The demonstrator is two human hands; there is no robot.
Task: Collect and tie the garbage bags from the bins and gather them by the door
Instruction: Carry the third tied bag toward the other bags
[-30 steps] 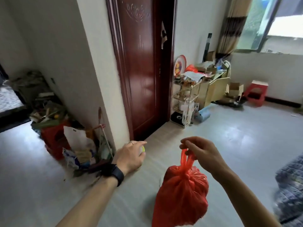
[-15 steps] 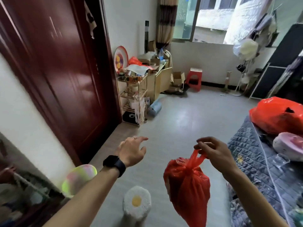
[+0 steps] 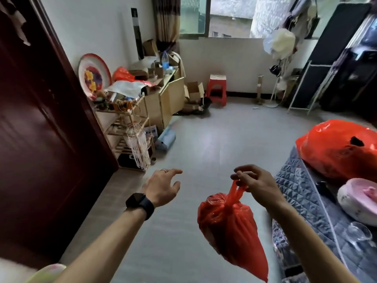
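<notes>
Below the right hand (image 3: 256, 180), a small red plastic garbage bag (image 3: 230, 227) hangs in the air over the pale grey floor (image 3: 204, 139). Its neck is knotted, and its handle loops are pinched between the thumb and curled fingers of that hand. Level with it and apart from the bag, the left hand (image 3: 161, 186) is held out palm down, fingers loosely spread and holding nothing. A thin ring (image 3: 163, 170) sits on one finger and a black wristwatch (image 3: 140, 202) on the wrist.

Just right of the right hand runs the edge of a blue-grey quilted bed cover (image 3: 295, 190). On it, farther right, lie a round pink-and-white cushion (image 3: 357, 199) and, beyond that, a large glossy red plastic bag (image 3: 336, 152).

Left of the left hand stands a dark red wooden door (image 3: 40, 129), well apart from the hanging bag. Ahead of the left hand, beside the door frame, is a light wooden slatted shelf rack (image 3: 114, 127) crowded with small items. A white fringed dreamcatcher (image 3: 137, 146) hangs from its front, and a round flowered plate (image 3: 94, 74) leans on the wall above it.

Far ahead of both hands, a red plastic stool (image 3: 217, 89) stands against the back wall, next to open cardboard boxes (image 3: 193, 90). Above them is a green-framed window (image 3: 224, 15).
</notes>
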